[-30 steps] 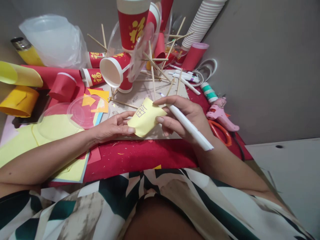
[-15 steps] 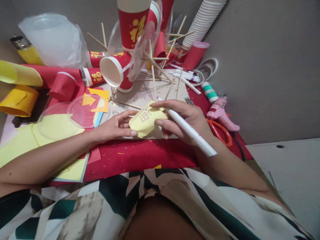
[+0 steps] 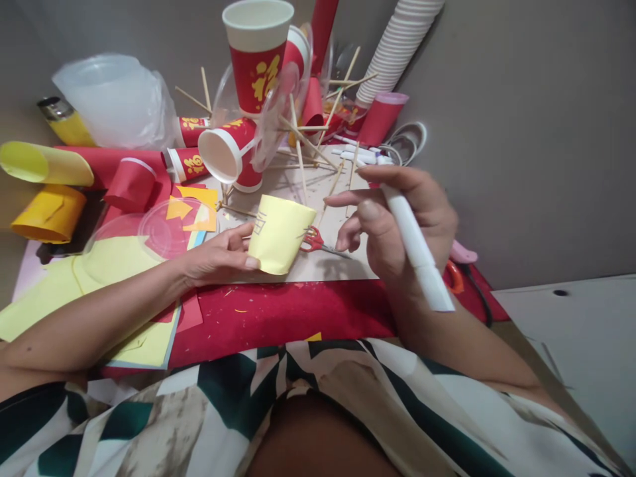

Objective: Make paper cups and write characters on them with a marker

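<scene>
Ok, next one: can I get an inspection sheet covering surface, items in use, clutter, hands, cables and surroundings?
Surface: red cloth with scraps; pale board on top.
Items in use: yellow paper cup with dark pen lines, tilted; white pen.
Clutter: red cups, wooden sticks, yellow sheets, red-handled scissors.
Hands: left hand holds the cup; right hand holds the pen.
Cables: white cable, coiled, back right; dark cable, right edge.
Surroundings: grey wall; pale panel at right.
</scene>
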Demonstrator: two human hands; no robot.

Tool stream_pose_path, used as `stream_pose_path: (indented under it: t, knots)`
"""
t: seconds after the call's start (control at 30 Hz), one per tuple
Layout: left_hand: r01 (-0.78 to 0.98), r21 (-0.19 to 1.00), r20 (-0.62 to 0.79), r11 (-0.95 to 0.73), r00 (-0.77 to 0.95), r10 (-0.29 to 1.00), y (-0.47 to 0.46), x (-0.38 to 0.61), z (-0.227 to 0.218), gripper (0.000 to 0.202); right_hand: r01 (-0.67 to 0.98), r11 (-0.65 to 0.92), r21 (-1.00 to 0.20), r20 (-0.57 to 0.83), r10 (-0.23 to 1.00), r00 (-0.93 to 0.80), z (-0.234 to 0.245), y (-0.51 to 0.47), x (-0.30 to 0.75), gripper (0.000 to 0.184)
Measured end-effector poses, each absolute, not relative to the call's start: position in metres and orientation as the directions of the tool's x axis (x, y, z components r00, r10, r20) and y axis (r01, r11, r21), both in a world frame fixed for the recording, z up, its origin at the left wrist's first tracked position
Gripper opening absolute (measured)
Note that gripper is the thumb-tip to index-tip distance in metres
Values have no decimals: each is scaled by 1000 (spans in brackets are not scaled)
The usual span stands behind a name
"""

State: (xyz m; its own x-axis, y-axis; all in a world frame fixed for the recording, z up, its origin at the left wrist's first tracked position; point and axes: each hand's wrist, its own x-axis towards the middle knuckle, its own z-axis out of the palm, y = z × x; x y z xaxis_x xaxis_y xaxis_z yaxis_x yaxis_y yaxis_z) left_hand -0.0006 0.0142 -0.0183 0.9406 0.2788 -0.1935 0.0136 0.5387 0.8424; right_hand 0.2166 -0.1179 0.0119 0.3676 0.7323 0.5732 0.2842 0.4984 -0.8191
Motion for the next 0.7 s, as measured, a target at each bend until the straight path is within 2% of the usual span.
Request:
stream_pose_path:
  t: [0.1, 0.2, 0.33, 0.43, 0.57, 0.7]
  knots:
    - [39, 787, -184, 615, 968, 174, 21, -6, -14, 64, 296, 524, -799, 602, 703, 380, 12, -115, 220, 24]
    - [79, 738, -210, 670, 971, 116, 25, -11, -12, 66, 271, 498, -824, 565, 758, 326, 12, -115, 220, 25]
    - [80, 684, -233, 725, 966, 112, 26, -15, -10, 64, 218, 465, -858, 509, 826, 243, 14, -115, 217, 31]
    - [103, 685, -242, 722, 966, 92, 25, -15, -7, 65, 184, 460, -868, 492, 845, 208, 14, -114, 215, 32]
    - [103, 701, -265, 706, 956, 123, 27, -15, 3, 67, 105, 473, -875, 484, 845, 228, 14, -113, 216, 30]
    - [50, 738, -227, 673, 958, 177, 31, -19, 17, 67, 84, 442, -893, 447, 851, 275, 15, -114, 217, 34]
